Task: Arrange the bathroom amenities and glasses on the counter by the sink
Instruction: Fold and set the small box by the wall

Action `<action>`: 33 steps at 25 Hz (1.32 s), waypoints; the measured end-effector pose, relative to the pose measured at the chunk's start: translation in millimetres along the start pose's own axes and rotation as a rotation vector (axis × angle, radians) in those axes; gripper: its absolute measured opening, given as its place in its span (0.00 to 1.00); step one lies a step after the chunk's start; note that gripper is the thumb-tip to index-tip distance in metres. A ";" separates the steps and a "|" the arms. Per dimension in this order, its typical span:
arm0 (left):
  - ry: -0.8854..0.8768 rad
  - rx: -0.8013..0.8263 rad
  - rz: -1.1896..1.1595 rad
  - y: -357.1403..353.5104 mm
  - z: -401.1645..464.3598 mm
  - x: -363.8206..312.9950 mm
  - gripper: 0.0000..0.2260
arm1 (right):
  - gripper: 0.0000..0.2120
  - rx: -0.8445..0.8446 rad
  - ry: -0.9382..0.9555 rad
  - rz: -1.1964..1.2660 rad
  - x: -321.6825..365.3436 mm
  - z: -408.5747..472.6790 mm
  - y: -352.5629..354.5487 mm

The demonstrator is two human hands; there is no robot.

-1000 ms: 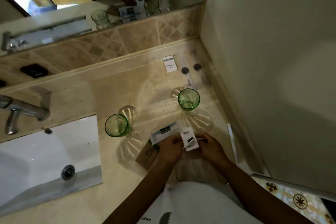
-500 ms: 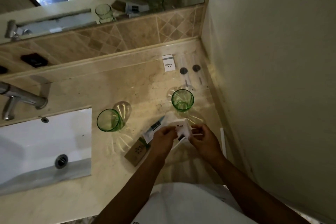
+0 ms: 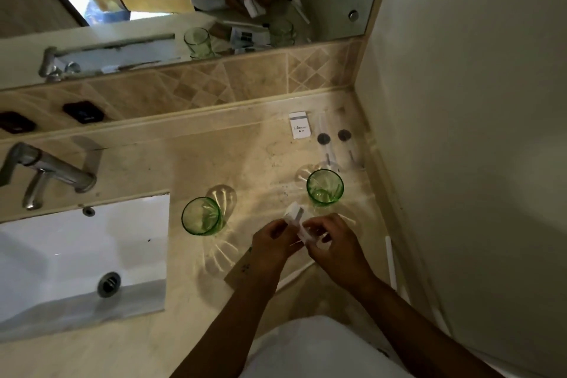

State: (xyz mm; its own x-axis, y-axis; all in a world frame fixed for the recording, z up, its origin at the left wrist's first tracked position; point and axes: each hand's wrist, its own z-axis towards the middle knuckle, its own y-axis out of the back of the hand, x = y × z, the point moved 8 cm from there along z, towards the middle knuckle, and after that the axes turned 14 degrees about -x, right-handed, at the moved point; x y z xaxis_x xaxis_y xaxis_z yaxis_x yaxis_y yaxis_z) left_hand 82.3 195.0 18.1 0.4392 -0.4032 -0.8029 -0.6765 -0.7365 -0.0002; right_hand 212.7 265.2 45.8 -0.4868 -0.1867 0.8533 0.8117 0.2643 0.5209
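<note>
Small white box [image 3: 296, 218] now lifted, both hands' fingers [image 3: 310, 225] pinching it, beside right glass [image 3: 324, 186].

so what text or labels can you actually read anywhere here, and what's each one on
Nothing reads clearly.
Small white box lying at the back of the beige stone counter: a cursive word and small marks, too blurred to read.
Small white carton held between left hand and right hand: only a dark bar shows, no legible text.
Two green ribbed glasses: no markings.

Bare counter [image 3: 190, 156] behind — two green glasses [image 3: 201, 216] [image 3: 324, 186] stand between.
</note>
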 end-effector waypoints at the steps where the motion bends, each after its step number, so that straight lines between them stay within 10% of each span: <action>1: 0.011 -0.012 -0.026 6.5 1.2 -1.4 0.08 | 0.16 0.026 0.059 -0.038 6.4 -0.6 -6.8; 18: 0.020 -0.123 -0.037 45.6 64.7 -49.0 0.06 | 0.16 0.070 -0.135 0.029 34.0 60.9 -50.0; 33: -0.249 -0.276 0.492 -39.1 205.1 -143.2 0.12 | 0.14 0.145 -0.087 -0.273 13.4 248.4 -87.2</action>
State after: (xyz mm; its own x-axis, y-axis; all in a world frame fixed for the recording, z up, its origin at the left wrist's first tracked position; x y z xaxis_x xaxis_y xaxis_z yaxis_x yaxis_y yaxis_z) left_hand -75.4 393.0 10.8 -0.0594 -0.6172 -0.7846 -0.5724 -0.6229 0.5333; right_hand 55.2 474.7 17.5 -0.7108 -0.1896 0.6773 0.5962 0.3486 0.7232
